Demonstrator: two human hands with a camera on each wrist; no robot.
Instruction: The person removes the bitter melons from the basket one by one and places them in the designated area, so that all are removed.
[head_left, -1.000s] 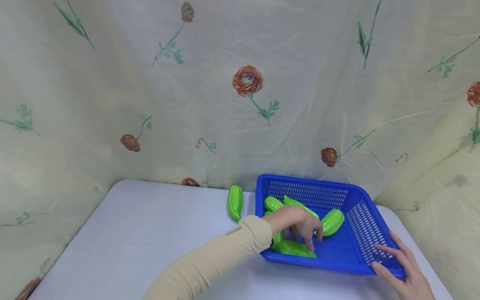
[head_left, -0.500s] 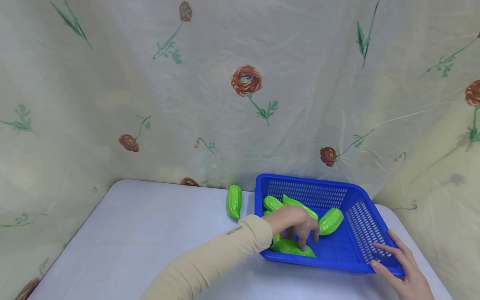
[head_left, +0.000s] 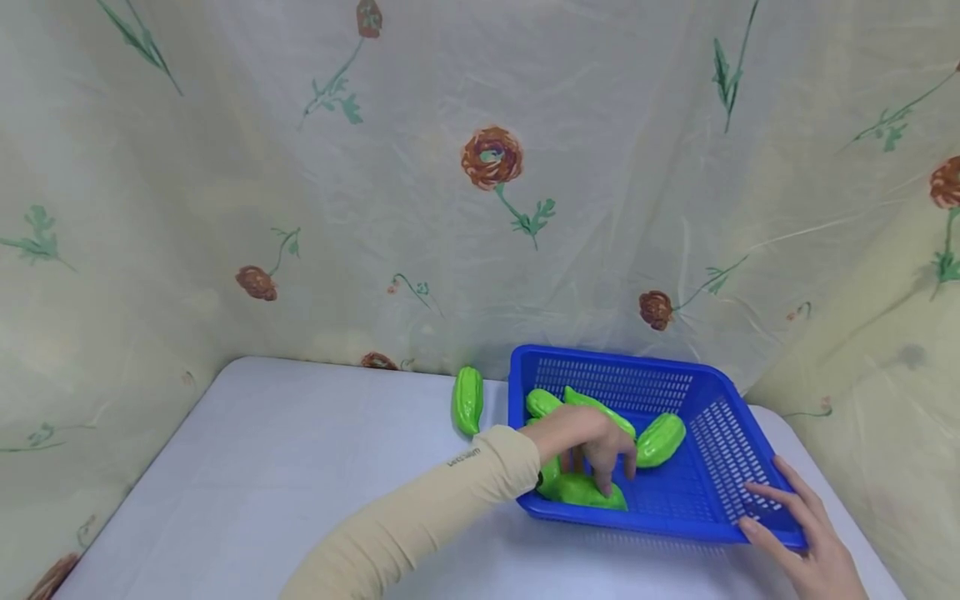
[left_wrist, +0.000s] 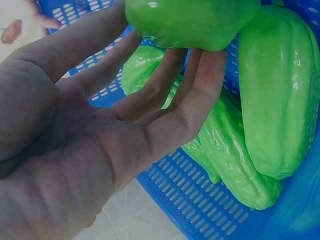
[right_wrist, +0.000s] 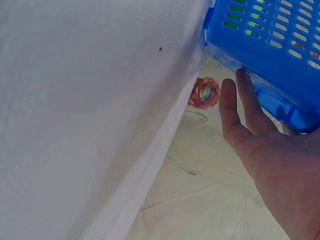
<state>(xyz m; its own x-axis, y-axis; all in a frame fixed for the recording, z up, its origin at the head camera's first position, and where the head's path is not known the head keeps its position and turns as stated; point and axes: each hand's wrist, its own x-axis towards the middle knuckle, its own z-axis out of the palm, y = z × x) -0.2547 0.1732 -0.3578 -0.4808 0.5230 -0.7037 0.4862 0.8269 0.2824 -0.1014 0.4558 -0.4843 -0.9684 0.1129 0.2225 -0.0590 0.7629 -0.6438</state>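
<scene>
Inside the blue plastic basket [head_left: 622, 357], my left hand [head_left: 600, 450] reaches down to a glossy green, ribbed, pepper-like vegetable [head_left: 581, 492] near the front wall. In the left wrist view, the thumb and bent fingers of that hand [left_wrist: 100, 115] grip this vegetable [left_wrist: 190, 20] at its edge. Similar vegetables lie around it, one [head_left: 660, 440] toward the right and another [head_left: 596, 408] behind the hand. My right hand [head_left: 813, 542] holds the basket's front right corner, thumb at the front rim and fingers along the right wall.
One more green vegetable [head_left: 468, 402] lies on the white table [head_left: 285, 467], left of the basket. A flower-printed curtain [head_left: 360, 183] hangs behind the table and along its sides.
The left hand's fingers have shifted slightly left and settled over the front vegetable in the basket. The right hand stays at the basket's corner; the table vegetable has not moved.
</scene>
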